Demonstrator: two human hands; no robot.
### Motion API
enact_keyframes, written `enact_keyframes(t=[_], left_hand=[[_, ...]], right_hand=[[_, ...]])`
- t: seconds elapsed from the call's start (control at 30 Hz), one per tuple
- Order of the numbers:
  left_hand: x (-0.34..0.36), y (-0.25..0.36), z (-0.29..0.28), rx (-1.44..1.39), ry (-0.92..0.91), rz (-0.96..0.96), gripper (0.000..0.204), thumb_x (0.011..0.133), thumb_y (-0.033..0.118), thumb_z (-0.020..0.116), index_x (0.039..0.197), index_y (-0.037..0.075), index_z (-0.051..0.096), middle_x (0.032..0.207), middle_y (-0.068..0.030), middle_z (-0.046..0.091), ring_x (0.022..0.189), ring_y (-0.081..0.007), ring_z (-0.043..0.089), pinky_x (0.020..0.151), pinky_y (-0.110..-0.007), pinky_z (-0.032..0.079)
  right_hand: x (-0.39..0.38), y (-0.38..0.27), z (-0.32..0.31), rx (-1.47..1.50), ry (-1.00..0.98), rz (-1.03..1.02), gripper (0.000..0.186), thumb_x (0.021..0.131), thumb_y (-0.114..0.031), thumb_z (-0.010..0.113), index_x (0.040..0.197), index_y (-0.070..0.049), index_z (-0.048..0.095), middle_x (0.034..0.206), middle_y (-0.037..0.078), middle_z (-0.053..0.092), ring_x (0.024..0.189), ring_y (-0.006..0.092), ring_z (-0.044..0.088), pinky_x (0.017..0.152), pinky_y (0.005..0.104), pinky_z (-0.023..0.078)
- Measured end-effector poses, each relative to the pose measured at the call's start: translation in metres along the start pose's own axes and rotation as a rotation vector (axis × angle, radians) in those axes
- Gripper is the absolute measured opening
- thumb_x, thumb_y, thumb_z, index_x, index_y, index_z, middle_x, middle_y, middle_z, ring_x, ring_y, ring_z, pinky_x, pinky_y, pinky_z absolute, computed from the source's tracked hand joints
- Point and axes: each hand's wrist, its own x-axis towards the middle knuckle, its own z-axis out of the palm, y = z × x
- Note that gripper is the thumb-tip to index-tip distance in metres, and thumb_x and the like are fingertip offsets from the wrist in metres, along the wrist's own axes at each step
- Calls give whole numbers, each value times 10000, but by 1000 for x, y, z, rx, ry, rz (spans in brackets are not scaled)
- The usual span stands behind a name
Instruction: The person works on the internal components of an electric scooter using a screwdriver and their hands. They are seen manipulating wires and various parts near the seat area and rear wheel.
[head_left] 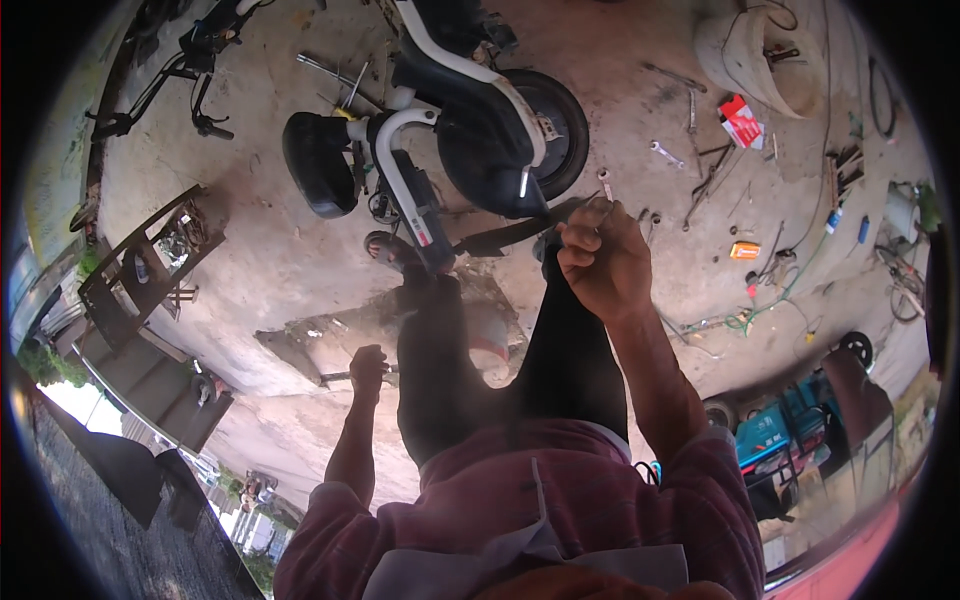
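My right hand [600,250] is raised at centre right, fingers closed on a small silver wrench [604,185] that sticks up from the grip. My left hand [368,368] hangs lower at the left beside my leg, fingers curled; what it holds, if anything, I cannot make out. Above my hands, a black and white electric scooter [420,165] fills the upper middle, with a black seat [318,165] and a wheel [558,115]. A long dark part [510,232] lies between the scooter and my feet.
Loose tools [690,120], a red box [738,120], an orange pack [744,250] and hoses lie on the concrete floor at the right. A white bucket [720,55] stands behind them. A metal rack [120,310] is at the left, a teal vehicle [765,440] at lower right.
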Motion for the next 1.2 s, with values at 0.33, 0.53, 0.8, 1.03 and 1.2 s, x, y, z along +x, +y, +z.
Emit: enact_keyframes(t=[0.33, 0.53, 0.8, 1.03, 1.2], left_hand=[[200, -43, -146, 193, -12, 265, 129, 978, 111, 615, 1041, 49, 710, 872, -69, 710, 674, -134, 648, 610, -289, 522], [282, 38, -245, -114, -23, 217, 240, 979, 139, 613, 1159, 2, 692, 889, -65, 713, 711, -129, 655, 653, -279, 529], [298, -168, -372, -93, 39, -136, 224, 982, 242, 625, 1053, 41, 696, 838, -51, 681, 666, -115, 630, 561, -266, 497], [279, -243, -355, -114, -28, -200, 161, 988, 125, 567, 1095, 59, 668, 860, -36, 667, 720, -139, 648, 562, -274, 528], [310, -161, -302, -237, -239, 68, 216, 990, 127, 597, 1176, 45, 667, 895, -60, 693, 721, -139, 663, 627, -274, 536]], right_hand=[[117, 189, 13, 71, 18, 6, 145, 1042, -215, 585, 1074, -101, 670, 1013, -7, 659, 815, 106, 576, 703, 256, 449], [181, 342, -13, -41, 70, 24, 166, 1042, -174, 566, 1132, -90, 678, 1125, 11, 663, 850, 107, 603, 716, 259, 470], [234, 480, -8, -508, -63, -15, 186, 1051, -219, 597, 1203, -136, 663, 1181, 38, 659, 906, 148, 611, 777, 307, 462], [220, 500, -5, -765, -119, -174, 210, 1016, -82, 623, 1224, -102, 646, 1184, 104, 668, 881, 182, 626, 767, 341, 477], [176, 478, -18, -835, -1, -202, 223, 1038, -119, 581, 1250, -54, 613, 1137, 97, 654, 830, 171, 568, 736, 332, 453]])
